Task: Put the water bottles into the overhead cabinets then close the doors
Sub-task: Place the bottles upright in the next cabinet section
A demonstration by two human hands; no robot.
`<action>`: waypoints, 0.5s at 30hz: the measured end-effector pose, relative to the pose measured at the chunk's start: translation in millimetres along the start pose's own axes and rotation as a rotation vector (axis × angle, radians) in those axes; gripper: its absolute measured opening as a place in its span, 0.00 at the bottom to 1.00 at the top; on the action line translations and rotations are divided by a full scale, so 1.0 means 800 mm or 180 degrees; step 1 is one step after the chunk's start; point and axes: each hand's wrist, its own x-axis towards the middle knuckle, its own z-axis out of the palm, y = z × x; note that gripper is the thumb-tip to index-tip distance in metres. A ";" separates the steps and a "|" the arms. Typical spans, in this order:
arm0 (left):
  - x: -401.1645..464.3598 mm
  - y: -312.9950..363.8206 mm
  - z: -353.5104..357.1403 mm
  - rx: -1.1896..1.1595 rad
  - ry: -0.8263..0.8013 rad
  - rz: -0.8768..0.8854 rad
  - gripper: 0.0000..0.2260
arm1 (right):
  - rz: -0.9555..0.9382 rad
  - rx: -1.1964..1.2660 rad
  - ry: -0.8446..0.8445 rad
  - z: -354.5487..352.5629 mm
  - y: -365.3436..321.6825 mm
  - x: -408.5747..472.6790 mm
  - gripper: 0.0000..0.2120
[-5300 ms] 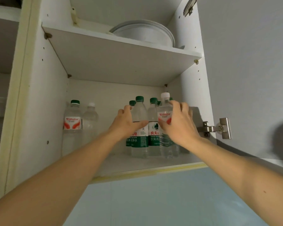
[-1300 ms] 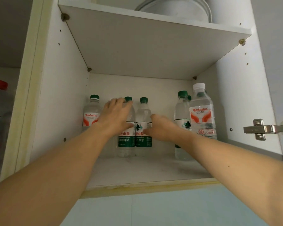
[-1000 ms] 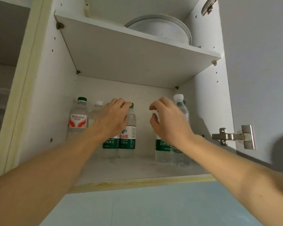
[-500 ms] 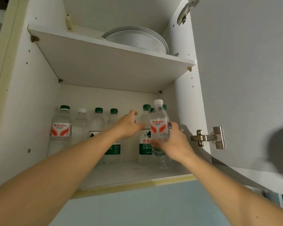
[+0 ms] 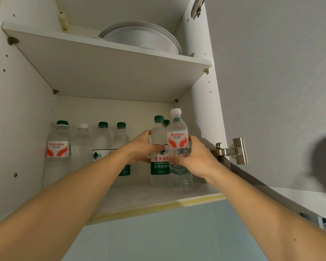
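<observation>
On cabinet shelf (image 5: 158,198), left hand (image 5: 141,146) grips green-label bottle (image 5: 159,162), right hand (image 5: 194,159) grips Wahaha bottle (image 5: 178,140).

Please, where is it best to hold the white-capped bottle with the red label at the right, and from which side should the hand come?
Grip the white-capped bottle around its body at the red label, from the open front. It stands upright; a green-capped bottle crowds its left, the cabinet wall its right. The right hand already holds it so.

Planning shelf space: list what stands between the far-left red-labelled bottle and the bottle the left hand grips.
Head view: a clear white-capped bottle, then two green-capped green-labelled bottles.
</observation>
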 end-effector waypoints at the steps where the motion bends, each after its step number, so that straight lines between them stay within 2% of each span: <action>1: 0.001 0.000 0.000 0.0005 0.0038 -0.0005 0.32 | 0.0002 -0.0004 -0.0007 0.000 0.000 0.000 0.32; 15: -0.042 0.004 -0.039 0.0211 0.0409 -0.0254 0.28 | 0.0004 -0.0171 -0.0162 -0.005 -0.008 -0.003 0.28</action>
